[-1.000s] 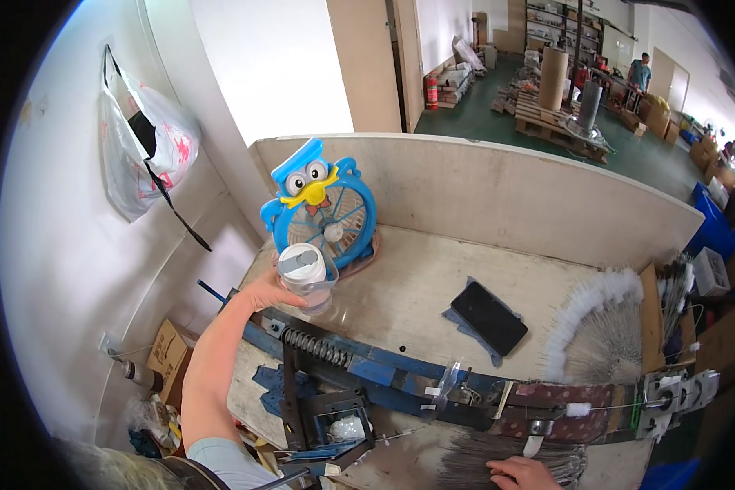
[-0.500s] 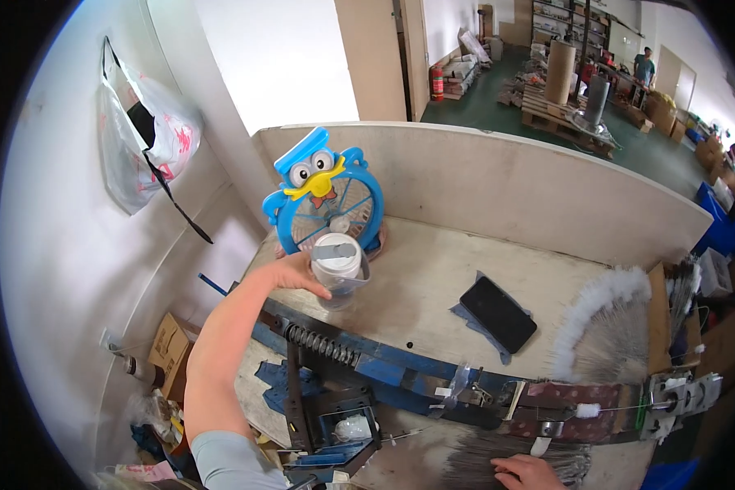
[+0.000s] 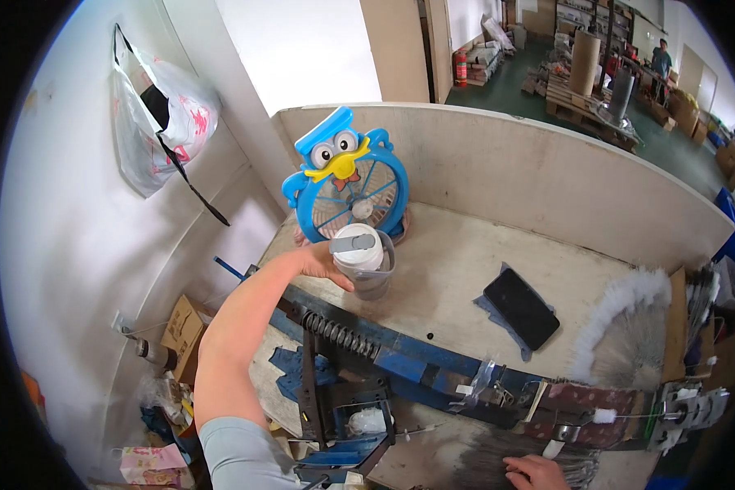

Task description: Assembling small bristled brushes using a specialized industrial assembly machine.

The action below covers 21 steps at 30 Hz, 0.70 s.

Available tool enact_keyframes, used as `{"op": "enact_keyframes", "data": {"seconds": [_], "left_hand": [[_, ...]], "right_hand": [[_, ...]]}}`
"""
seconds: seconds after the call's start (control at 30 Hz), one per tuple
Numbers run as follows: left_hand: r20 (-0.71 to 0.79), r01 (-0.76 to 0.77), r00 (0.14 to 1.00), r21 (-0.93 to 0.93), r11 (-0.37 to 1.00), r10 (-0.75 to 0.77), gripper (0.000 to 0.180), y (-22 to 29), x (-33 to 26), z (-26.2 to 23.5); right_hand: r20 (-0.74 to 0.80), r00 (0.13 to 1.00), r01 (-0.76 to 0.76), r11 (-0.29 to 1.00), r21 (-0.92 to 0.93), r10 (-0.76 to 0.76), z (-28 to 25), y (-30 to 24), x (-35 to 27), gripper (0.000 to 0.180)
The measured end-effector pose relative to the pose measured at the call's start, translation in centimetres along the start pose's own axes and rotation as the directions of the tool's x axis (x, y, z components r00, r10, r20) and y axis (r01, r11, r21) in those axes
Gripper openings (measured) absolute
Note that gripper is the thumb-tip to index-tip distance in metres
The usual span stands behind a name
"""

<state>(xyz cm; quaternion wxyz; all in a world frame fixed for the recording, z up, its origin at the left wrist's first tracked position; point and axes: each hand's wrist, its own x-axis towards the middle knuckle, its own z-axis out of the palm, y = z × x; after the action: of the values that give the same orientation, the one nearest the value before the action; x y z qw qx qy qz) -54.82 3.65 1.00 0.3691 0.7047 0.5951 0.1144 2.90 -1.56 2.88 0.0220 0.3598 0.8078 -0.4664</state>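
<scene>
The clear cup (image 3: 366, 263) with its white lid sits near the workbench (image 3: 465, 269) corner, the blue bird-shaped fan (image 3: 347, 194) at its 12 o'clock. The left hand (image 3: 322, 263) grips its side — a loose hold could tip it against the fan. The right hand (image 3: 539, 472) lies flat on bristles (image 3: 498, 461) — holding nothing.

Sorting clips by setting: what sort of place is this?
Likely a factory workshop: a workbench with a blue metal machine, wooden pallets stacked on the hall floor behind.
</scene>
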Motion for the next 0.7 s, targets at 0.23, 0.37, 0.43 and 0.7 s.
{"op": "enact_keyframes", "data": {"seconds": [0.23, 0.37, 0.43, 0.7], "left_hand": [[0.027, 0.115, 0.992, 0.214, 0.970, -0.123, 0.066, 0.8, -1.1, -0.1], [-0.053, 0.218, 0.976, 0.136, 0.966, -0.213, 0.063, 1.4, -1.7, -0.1], [-0.083, 0.204, 0.977, 0.129, 0.970, -0.194, 0.061, 3.1, -1.2, -0.3], [-0.034, 0.506, 0.860, -0.081, 0.859, -0.510, 0.059, 4.0, -0.5, 0.7]], "right_hand": [[-0.003, 1.000, -0.008, 0.999, -0.033, 0.008, -0.2, -0.8, -0.2, 0.029], [0.016, 0.999, 0.035, 0.999, -0.013, -0.034, 0.2, -0.4, -0.4, 0.029], [0.003, 0.999, 0.047, 0.999, -0.016, -0.047, 0.7, 0.0, -0.7, 0.029], [-0.025, 0.996, 0.088, 0.996, -0.022, -0.089, 1.0, 0.4, -1.6, 0.028]]}}
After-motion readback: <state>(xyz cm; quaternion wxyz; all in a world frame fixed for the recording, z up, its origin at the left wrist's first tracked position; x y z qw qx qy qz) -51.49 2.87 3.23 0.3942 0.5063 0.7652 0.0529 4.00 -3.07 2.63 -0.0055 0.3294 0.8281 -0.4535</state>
